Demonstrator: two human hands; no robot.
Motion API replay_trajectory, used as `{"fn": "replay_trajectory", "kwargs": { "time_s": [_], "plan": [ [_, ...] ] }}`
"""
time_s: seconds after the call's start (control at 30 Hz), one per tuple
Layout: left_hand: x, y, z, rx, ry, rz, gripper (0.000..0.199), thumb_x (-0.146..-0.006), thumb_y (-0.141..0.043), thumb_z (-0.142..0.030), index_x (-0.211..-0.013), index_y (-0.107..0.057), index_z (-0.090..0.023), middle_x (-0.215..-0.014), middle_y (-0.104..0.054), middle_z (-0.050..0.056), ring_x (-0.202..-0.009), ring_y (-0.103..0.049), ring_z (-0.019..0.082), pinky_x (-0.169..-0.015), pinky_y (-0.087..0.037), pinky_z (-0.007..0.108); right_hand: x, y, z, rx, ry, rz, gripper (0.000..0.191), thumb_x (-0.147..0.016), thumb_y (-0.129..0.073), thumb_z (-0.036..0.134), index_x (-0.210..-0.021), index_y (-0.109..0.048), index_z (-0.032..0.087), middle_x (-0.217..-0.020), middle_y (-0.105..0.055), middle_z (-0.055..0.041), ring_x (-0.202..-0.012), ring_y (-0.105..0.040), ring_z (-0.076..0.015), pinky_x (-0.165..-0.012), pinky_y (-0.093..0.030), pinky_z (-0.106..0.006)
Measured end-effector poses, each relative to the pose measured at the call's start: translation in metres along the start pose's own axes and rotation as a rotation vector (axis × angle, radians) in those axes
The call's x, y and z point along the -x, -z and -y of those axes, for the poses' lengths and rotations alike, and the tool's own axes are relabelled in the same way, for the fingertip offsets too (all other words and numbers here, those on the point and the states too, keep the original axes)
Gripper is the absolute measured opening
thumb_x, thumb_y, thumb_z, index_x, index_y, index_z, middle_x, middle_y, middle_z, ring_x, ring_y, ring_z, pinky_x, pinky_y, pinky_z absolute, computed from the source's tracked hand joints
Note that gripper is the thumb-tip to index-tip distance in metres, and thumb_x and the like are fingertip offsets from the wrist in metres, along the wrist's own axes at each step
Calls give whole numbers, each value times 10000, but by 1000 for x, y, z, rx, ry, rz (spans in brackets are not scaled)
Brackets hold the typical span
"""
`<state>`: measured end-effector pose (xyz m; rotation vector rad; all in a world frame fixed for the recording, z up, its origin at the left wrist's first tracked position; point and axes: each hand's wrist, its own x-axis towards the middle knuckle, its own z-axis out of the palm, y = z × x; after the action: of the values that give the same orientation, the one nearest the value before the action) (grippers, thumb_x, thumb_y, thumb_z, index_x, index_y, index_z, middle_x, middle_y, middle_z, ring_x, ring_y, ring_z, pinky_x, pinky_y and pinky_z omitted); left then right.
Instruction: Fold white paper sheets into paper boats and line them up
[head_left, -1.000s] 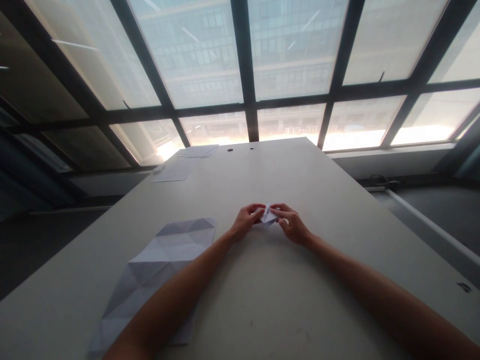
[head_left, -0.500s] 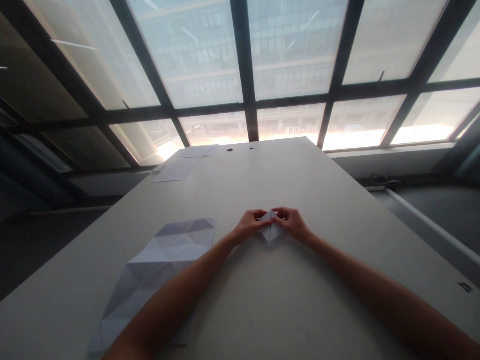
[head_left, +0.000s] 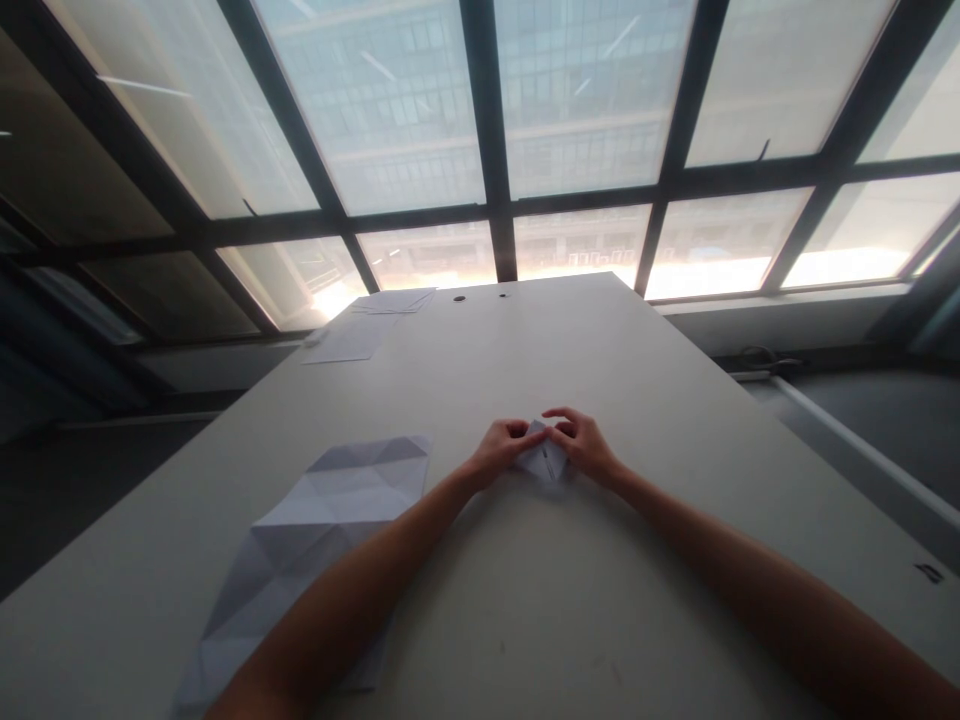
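A small folded white paper (head_left: pixel 544 462) is between my hands at the middle of the white table (head_left: pixel 525 360). My left hand (head_left: pixel 501 446) pinches its left side, with the thumb across the top. On the right side, my right hand (head_left: pixel 583 444) grips it with the thumb, and its index finger is raised and curved above the paper. A dark narrow gap shows down the middle of the folded piece. Beside my left forearm lies a large creased white sheet (head_left: pixel 341 495), partly hidden under the arm.
Flat white sheets (head_left: pixel 345 338) lie at the table's far left corner. Two small dark holes are near the far edge. A small dark mark (head_left: pixel 928 573) is at the right edge. Large windows (head_left: pixel 585 100) rise beyond the table.
My right index finger has lifted off the paper's top. The folded paper has turned slightly, and a dark gap now shows along its middle. My left hand has hardly moved.
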<state>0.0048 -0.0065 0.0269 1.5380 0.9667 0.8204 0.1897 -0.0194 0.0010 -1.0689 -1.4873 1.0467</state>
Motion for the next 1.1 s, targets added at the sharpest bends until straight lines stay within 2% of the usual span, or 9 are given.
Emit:
{"fn": "replay_trajectory", "kwargs": {
  "time_s": [0.17,0.33,0.4,0.57,0.7,0.77,0.9,1.0,1.1],
  "plan": [
    [-6,1,11,211,35,-170,506,-672,-792,-566,-852,-713,-99,-734,-650,42,-582,-540,116,-536,-382,225,0,-1,1,-76,-72,109,614,-727,-753,392,-1250,-543,149,-711,-643,2,-560,-579,-138,-478,-451,-228],
    [-9,1,18,243,22,-253,507,-664,-802,-555,-859,-721,-94,-746,-677,59,-588,-572,133,-535,-398,233,0,-1,-2,-194,-89,189,844,-695,-790,340,-1418,-386,178,-677,-641,37,-556,-607,-141,-519,-510,-255],
    [-8,1,16,215,13,-238,492,-672,-805,-539,-856,-718,-91,-756,-684,66,-598,-580,138,-540,-404,233,1,-1,-3,-216,-84,195,887,-686,-797,335,-1443,-361,184,-675,-637,43,-553,-609,-139,-524,-522,-261],
    [-5,3,9,144,-61,-47,443,-691,-832,-440,-954,-734,-99,-899,-729,103,-738,-650,193,-666,-473,267,2,-1,-3,-208,-53,152,920,-715,-769,330,-1489,-294,179,-670,-648,36,-517,-592,-135,-488,-504,-254],
    [-4,2,9,182,-60,-70,430,-694,-836,-422,-958,-749,-94,-915,-741,114,-759,-668,218,-712,-495,299,1,-1,-4,-208,-44,164,963,-697,-774,289,-1502,-258,180,-685,-657,38,-542,-592,-135,-508,-482,-247],
    [-5,1,10,219,-57,-88,434,-685,-840,-424,-955,-753,-96,-901,-744,111,-755,-672,223,-723,-500,309,0,0,-3,-204,-50,182,886,-683,-783,292,-1445,-353,160,-724,-674,15,-583,-609,-145,-537,-488,-257],
    [-6,1,14,281,-47,-120,424,-675,-846,-426,-933,-756,-102,-886,-743,103,-741,-667,214,-726,-503,313,-2,1,0,-158,-58,189,512,-684,-774,335,-1122,-607,132,-741,-683,-21,-607,-614,-152,-547,-485,-260],
    [-6,1,16,288,-36,-146,412,-671,-846,-435,-896,-759,-101,-862,-739,93,-716,-651,194,-704,-493,296,-2,2,1,-89,-48,182,305,-715,-743,351,-912,-668,131,-689,-662,-18,-568,-585,-139,-523,-456,-249],
    [-7,1,16,286,-12,-184,440,-673,-831,-489,-862,-762,-98,-819,-730,86,-682,-631,174,-665,-474,277,-1,1,1,-22,-59,183,226,-729,-722,356,-775,-671,141,-624,-636,-7,-542,-566,-136,-507,-426,-242]
  ]
}}
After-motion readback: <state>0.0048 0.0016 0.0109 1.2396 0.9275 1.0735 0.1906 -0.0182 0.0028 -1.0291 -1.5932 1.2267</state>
